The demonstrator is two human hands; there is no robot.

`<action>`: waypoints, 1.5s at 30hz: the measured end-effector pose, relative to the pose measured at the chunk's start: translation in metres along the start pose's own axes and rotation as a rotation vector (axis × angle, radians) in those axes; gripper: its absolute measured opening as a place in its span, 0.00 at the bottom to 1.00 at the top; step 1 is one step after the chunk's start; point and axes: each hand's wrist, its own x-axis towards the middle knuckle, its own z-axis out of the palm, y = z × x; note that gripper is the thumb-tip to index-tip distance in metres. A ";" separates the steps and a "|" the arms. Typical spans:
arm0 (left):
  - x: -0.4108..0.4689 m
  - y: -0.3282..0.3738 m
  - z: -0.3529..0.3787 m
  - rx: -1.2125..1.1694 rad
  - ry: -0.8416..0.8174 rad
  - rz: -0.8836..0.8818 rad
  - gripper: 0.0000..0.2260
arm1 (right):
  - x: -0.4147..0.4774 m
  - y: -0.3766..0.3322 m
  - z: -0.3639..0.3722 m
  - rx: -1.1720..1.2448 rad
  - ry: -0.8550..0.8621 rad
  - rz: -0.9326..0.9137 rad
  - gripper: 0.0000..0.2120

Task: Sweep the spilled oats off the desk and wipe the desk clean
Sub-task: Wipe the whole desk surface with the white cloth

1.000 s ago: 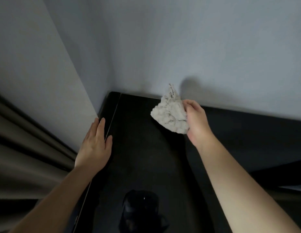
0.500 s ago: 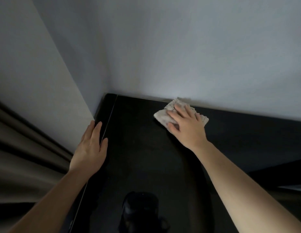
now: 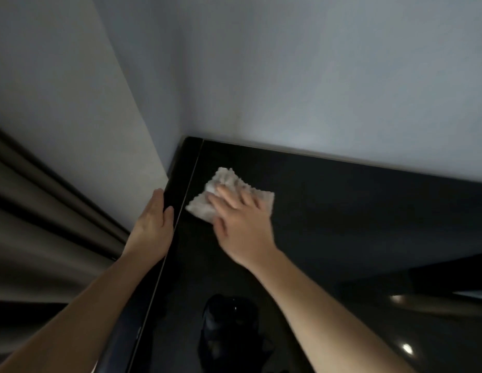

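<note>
Head view: the right hand presses flat, fingers spread and straight, on a pale cloth lying on the black desk just right of the left hand, which rests open, fingers together, on the desk's left edge.

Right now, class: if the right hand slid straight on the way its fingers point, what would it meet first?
Probably the grey wall at the glossy black desk's far-left corner; the right hand, flat on the pale crumpled cloth, has only bare desktop ahead. Depth is unclear.
</note>
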 end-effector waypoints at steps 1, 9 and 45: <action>-0.005 -0.003 -0.002 0.016 -0.022 -0.031 0.23 | -0.009 0.020 -0.003 -0.031 0.018 0.068 0.24; -0.063 -0.032 -0.015 -0.049 -0.121 -0.109 0.25 | -0.026 0.038 -0.006 -0.125 0.061 0.589 0.27; -0.100 -0.045 -0.024 -0.060 -0.105 -0.071 0.23 | -0.109 -0.023 -0.002 -0.041 -0.092 0.252 0.30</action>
